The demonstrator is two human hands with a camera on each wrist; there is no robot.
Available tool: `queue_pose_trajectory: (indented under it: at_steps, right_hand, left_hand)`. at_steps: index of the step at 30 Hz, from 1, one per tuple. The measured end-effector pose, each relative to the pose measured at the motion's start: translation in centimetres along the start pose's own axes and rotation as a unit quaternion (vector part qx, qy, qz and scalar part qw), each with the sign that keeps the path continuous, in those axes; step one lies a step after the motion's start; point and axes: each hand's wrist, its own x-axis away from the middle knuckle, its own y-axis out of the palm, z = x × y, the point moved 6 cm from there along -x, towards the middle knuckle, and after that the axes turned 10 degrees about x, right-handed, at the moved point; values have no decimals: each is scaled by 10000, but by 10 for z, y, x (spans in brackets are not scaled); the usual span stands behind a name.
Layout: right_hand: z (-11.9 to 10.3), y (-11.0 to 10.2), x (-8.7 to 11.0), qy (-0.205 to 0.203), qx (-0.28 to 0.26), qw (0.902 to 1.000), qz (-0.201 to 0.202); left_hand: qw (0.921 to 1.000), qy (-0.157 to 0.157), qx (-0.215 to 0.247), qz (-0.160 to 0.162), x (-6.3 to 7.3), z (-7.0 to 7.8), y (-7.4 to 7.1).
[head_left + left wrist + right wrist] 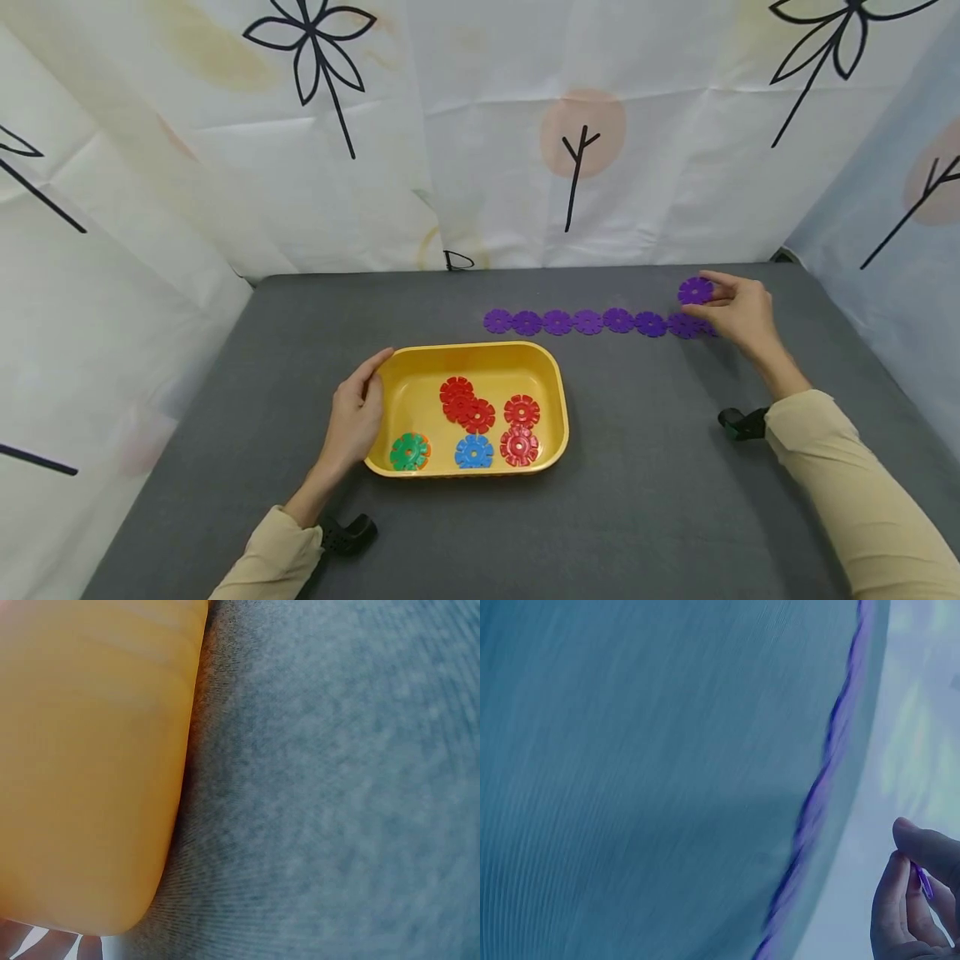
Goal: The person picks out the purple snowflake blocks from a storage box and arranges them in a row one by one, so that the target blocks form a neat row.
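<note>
My right hand (744, 315) pinches a purple notched flower disc (695, 290) between thumb and fingers. In the right wrist view that disc (927, 883) shows edge-on below the thumb. The held piece is just above the right end of a row of purple discs (588, 322), partly covered there by the hand. My left hand (356, 421) grips the left end of a yellow tray (472, 347). Inside the tray lie several red discs (521, 411), a blue disc (474, 452) and a green disc (409, 452) overlapping an orange one. In the left wrist view, the tray's outer wall (97, 780) fills the left side.
Grey cloth covers the table (637, 517). A white printed curtain (480, 167) hangs along the back edge, with more at both sides. The purple row runs behind the tray and off to its right. Black straps sit on both wrists.
</note>
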Motion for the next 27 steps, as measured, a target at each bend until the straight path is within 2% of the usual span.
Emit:
queue_pose_trajectory:
  at_steps: [6,11,18,27]
  right_hand:
    - [59,-22,-4,1097,-265,9936,45]
    - [91,-35,5,1717,-219,9849,62]
    - [114,-38,15,1969,100,9804,-59]
    - [116,-30,16,2040,287,9777,-401]
  left_hand:
    - [10000,12,64,-2,1,1,0]
    - [9999,66,102,-54,1,3,2]
    - [9999,90,102,-106,1,4,3]
    - [9998,94,145,-103,2,6,3]
